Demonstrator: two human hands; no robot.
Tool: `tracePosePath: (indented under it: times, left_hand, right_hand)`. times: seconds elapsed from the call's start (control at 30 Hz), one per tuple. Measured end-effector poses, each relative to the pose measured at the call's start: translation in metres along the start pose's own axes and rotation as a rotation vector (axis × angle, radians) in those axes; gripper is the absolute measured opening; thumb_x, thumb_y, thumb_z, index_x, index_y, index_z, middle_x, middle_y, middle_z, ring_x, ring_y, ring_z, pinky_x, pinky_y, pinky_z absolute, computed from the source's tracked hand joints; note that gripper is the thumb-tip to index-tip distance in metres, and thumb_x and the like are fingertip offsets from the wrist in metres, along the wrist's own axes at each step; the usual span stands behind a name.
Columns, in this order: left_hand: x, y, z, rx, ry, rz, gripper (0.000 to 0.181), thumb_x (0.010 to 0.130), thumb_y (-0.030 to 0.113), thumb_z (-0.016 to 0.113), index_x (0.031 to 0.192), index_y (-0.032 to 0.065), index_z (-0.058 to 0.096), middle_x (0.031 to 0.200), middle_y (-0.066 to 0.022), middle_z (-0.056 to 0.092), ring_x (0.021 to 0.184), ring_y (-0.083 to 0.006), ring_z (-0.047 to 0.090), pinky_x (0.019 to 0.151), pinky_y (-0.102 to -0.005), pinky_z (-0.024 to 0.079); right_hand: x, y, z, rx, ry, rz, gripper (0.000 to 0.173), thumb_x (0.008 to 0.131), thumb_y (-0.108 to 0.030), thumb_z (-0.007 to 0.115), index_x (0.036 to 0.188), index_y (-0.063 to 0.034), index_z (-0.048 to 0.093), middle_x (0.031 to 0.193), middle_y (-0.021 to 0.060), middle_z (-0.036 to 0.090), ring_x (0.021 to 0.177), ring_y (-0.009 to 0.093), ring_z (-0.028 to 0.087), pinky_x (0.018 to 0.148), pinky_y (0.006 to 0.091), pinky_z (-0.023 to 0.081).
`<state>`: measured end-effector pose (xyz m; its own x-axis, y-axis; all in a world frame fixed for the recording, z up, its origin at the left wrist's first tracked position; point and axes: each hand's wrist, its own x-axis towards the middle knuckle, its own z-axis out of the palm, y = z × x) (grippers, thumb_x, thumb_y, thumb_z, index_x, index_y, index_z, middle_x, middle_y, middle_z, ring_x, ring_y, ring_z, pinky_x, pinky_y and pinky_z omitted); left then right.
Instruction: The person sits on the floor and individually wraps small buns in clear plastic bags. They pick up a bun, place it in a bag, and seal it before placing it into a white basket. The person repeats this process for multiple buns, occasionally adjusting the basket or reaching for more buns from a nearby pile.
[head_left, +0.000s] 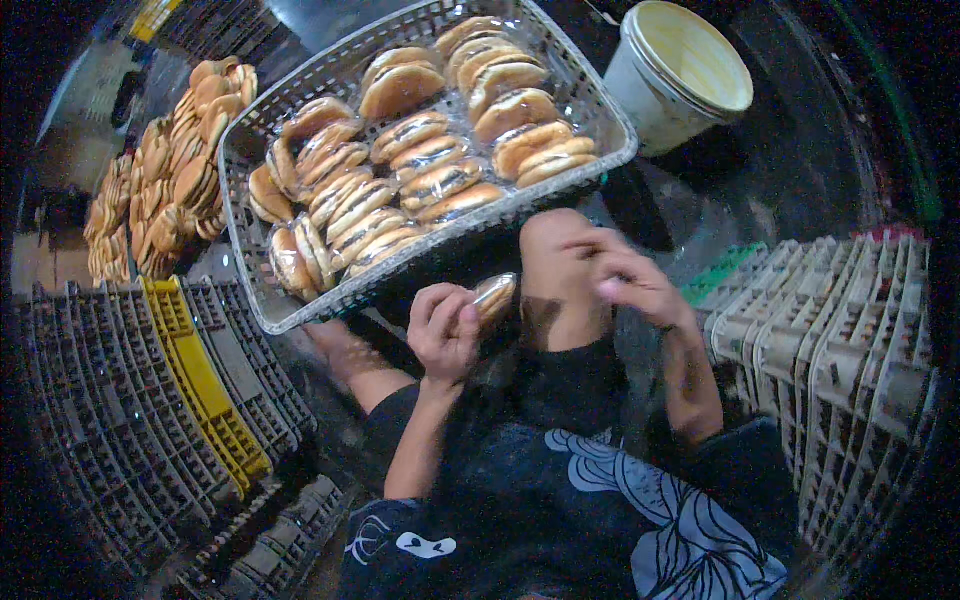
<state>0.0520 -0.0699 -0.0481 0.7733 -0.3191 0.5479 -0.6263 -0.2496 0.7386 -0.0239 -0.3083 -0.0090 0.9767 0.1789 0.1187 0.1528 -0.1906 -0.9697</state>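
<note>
My left hand (446, 330) grips a wrapped pancake sandwich (496, 294) in shiny clear film, holding it upright in front of my body. Off to the right, above my bare knee (559, 300), my right hand (630, 277) has its fingers loosely spread and somewhat blurred, with nothing visible in it. A slatted plastic crate (442, 238) lies tilted before me. Inside it, round filled pancake sandwiches (435, 161) in clear wrapping stand on edge in rows; a dark filling shows between their halves.
A large pile of unwrapped pancakes (161, 191) sits beyond the crate's left side. An open white bucket (675, 82) stands at the upper right. Stacked dark crates (97, 420), one yellow crate (199, 367) among them, flank me on the left; pale crates (840, 352) are stacked on the right.
</note>
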Motion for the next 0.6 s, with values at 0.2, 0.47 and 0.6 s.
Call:
tracePosePath:
  times: [0.2,0.47,0.6]
  left_hand:
    - [0.018,0.020,-0.015,-0.034,-0.004,0.311,0.010,0.074,0.013,0.057,0.076,0.0024,0.056,0.075,-0.0110,0.054,0.067,-0.0239,0.054,0.059,-0.0316,0.046]
    - [0.015,-0.001,-0.007,-0.124,-0.032,0.069,0.011,0.077,0.011,0.053,0.074,0.0011,0.055,0.077,-0.0137,0.059,0.067,-0.0249,0.057,0.062,-0.0325,0.045]
    - [0.027,-0.013,-0.012,-0.076,-0.228,0.044,0.010,0.078,0.011,0.051,0.073,0.0020,0.055,0.072,-0.0097,0.058,0.065,-0.0248,0.056,0.060,-0.0310,0.044]
  right_hand:
    - [0.096,-0.075,0.035,-0.433,-0.374,0.546,0.051,0.068,-0.040,0.060,0.101,-0.0022,0.053,0.108,0.0171,0.052,0.096,0.025,0.053,0.081,0.0298,0.040]
    - [0.117,0.035,0.058,0.285,-0.256,0.560,0.045,0.071,-0.020,0.063,0.105,0.0044,0.047,0.093,0.0156,0.057,0.080,0.022,0.058,0.071,0.0292,0.047]
    - [0.126,0.002,0.041,0.180,-0.371,0.372,0.044,0.074,-0.021,0.063,0.105,0.0047,0.047,0.092,0.0132,0.057,0.083,0.018,0.057,0.073,0.0278,0.047]
